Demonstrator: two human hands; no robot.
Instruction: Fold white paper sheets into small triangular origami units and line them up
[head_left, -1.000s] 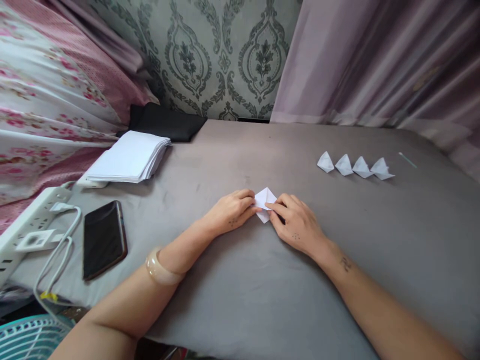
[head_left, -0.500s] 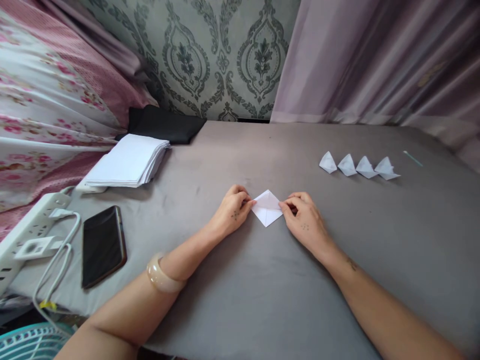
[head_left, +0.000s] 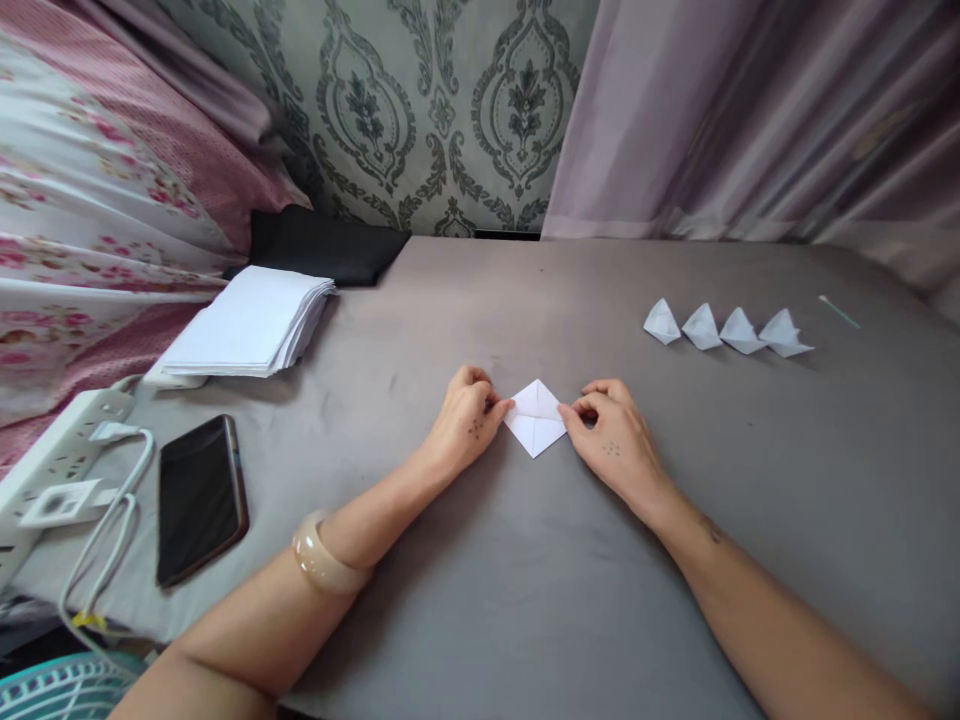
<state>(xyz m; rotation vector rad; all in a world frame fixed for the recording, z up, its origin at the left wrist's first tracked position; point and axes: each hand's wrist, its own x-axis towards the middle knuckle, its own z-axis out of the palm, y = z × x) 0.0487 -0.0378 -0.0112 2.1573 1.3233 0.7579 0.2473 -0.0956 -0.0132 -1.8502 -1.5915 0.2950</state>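
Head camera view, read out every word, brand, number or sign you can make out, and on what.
No text can be read.
Right forearm: dark mark, too blurred to read.
White plug adapter: face too blurred to read.
Phone: dark screen, no text.
Folded paper and paper stack: no writing visible.

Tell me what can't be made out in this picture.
In the head view:
Folded paper: side edges partly covered by fingers.
White thing: mostly hidden by paper stack.
Power strip: end cut off by left edge.
Grille: cut off, bottom-left corner.
Thin stick: too small to identify.
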